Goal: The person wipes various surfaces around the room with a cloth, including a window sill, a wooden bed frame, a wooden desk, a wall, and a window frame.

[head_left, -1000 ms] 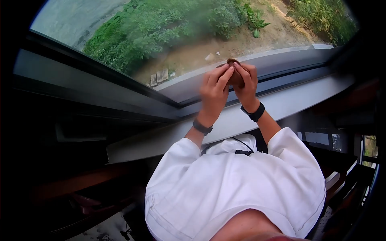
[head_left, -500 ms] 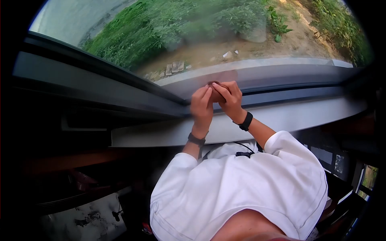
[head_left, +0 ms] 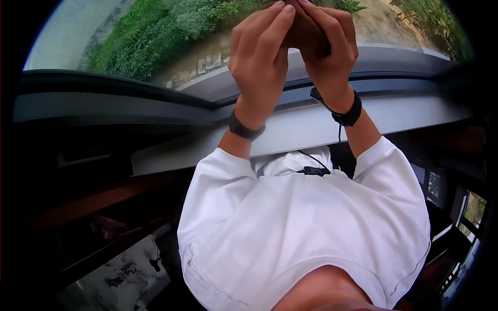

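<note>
Raised high at the top of the head view, my left hand (head_left: 259, 59) and my right hand (head_left: 334, 49) are closed together around a smooth brown object (head_left: 305, 35). Fingertips and thumbs of both hands meet at its upper part, near the frame's edge. Its lower side looks rounded and in shadow, and my fingers cover much of the rest, so its kind cannot be made out. A black band (head_left: 246, 127) circles my left wrist. On my right wrist sits a black watch-like strap (head_left: 350, 111).
Before me is a window with a dark frame (head_left: 114, 106) and a pale sill (head_left: 295, 127). Green plants (head_left: 140, 46) and bare soil stand outside. At lower left lies a marbled surface (head_left: 122, 277), and a dark red object (head_left: 109, 227) is nearby.
Both hands have lifted the brown object up and closer to the camera, away from the sill. They keep hold of it, and the view has shifted slightly.
</note>
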A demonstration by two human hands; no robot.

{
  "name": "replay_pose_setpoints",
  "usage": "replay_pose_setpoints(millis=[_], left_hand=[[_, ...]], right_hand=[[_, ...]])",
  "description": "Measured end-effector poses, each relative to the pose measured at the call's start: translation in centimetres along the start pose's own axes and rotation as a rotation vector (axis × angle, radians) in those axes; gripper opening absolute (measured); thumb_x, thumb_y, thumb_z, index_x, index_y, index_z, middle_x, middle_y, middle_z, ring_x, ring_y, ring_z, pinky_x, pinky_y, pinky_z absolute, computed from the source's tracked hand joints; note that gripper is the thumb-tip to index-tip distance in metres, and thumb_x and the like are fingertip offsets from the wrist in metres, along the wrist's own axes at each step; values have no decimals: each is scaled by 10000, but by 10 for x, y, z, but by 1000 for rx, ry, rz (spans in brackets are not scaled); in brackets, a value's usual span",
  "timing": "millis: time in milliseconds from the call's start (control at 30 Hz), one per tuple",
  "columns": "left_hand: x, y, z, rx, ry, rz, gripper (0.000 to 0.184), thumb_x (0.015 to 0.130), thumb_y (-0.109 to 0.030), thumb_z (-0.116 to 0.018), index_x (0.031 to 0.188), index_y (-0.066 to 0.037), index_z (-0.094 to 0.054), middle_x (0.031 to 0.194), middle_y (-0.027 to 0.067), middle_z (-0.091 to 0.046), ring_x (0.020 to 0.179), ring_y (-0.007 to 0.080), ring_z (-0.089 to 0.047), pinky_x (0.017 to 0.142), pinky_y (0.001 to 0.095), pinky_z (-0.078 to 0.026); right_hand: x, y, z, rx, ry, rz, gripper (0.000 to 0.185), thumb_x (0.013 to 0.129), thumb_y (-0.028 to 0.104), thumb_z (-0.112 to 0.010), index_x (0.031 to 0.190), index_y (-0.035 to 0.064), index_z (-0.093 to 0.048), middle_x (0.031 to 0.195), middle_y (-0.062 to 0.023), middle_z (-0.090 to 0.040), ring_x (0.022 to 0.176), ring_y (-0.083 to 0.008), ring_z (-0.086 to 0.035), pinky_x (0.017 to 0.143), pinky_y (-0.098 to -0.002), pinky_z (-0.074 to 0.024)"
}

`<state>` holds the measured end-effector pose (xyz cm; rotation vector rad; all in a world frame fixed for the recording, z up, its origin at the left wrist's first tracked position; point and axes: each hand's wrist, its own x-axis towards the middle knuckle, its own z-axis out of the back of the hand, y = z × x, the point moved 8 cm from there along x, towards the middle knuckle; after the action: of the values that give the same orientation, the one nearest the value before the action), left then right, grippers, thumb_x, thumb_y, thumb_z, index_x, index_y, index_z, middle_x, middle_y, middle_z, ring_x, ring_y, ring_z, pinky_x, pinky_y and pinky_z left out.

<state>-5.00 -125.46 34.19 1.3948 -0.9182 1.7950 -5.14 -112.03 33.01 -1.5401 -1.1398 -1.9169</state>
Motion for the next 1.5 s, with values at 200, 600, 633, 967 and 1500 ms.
replay_pose_setpoints(millis=[200,600,633,967,1500], left_hand=[[-83,6,-27,-1,213,139,533,708,134,-676,1193,-87,-680,1148,91,-690,1040,309,-654,880,390,-544],[-275,64,28,254,630,944,436,784,71,-688,1206,-22,-637,1152,212,-669,1072,395,-637,912,425,-530],[-276,67,37,300,655,979,444,796,57,-691,1225,-32,-621,1151,212,-670,1078,390,-639,920,433,-527],[-276,49,-9,252,690,908,442,797,10,-700,1211,-102,-595,1030,179,-688,985,386,-654,834,460,-542],[-302,45,44,13,710,908,415,791,-7,-696,1190,-92,-621,1042,163,-689,994,363,-651,833,436,-544]], right_hand=[[-100,-46,1,-88,71,-134,580,647,-107,-718,1189,96,-693,1001,-89,-627,901,-279,-618,728,-351,-532],[-273,-41,-83,-84,734,-537,598,647,-58,-715,1212,131,-661,1037,-51,-621,990,-286,-602,788,-390,-542],[-274,-34,-95,-73,757,-528,600,650,-52,-716,1217,135,-658,1036,-51,-619,993,-285,-599,792,-389,-542],[-265,-58,-50,-229,811,-619,591,691,-36,-690,1246,162,-652,1048,-41,-632,1000,-296,-606,807,-394,-544],[-304,-6,-55,-298,913,-627,553,696,-16,-742,1223,126,-656,1026,-91,-621,964,-327,-619,807,-388,-538]])
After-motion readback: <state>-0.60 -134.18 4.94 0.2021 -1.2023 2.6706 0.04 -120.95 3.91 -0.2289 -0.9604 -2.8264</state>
